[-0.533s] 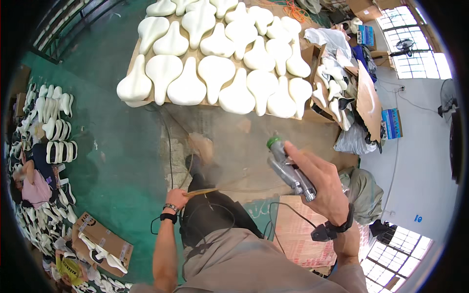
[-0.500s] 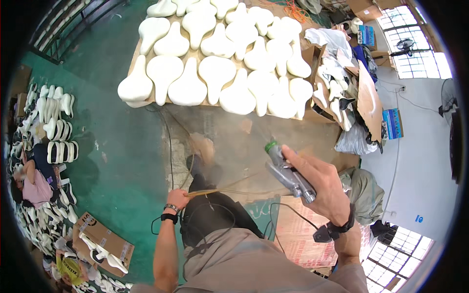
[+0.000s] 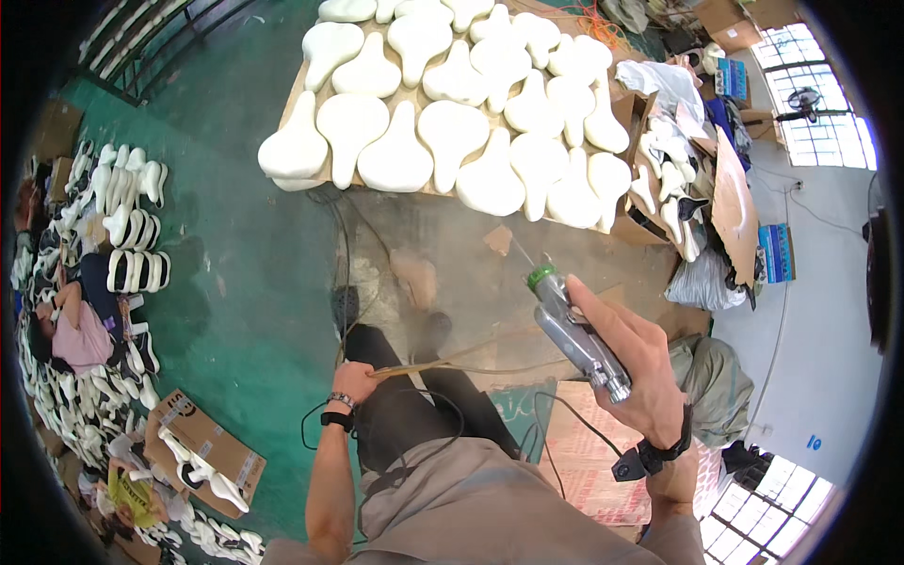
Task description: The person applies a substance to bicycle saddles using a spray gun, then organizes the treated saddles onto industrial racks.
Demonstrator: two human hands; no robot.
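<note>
My right hand is wrapped around a grey metal spray gun with a green ring at its nozzle. The nozzle points up and left toward the table, and a thin streak shows off its tip. Closed on a yellowish hose, my left hand is held low in front of my body. From that fist the hose runs right toward the gun; its far end is hidden behind my right hand. Beyond the gun, white bicycle saddles lie in rows on a table, with a gap between gun and saddles.
Hoses trail on the floor by my feet. A carton with white pieces stands at the table's right, beside a grey sack. At far left, two people sit among many white saddles, near a flattened cardboard box. A pink-printed board lies right.
My view has shifted, so the table and saddles sit further right. The spray gun stays in my right hand, and my left hand keeps its grip on the hose. My legs have moved in a step.
</note>
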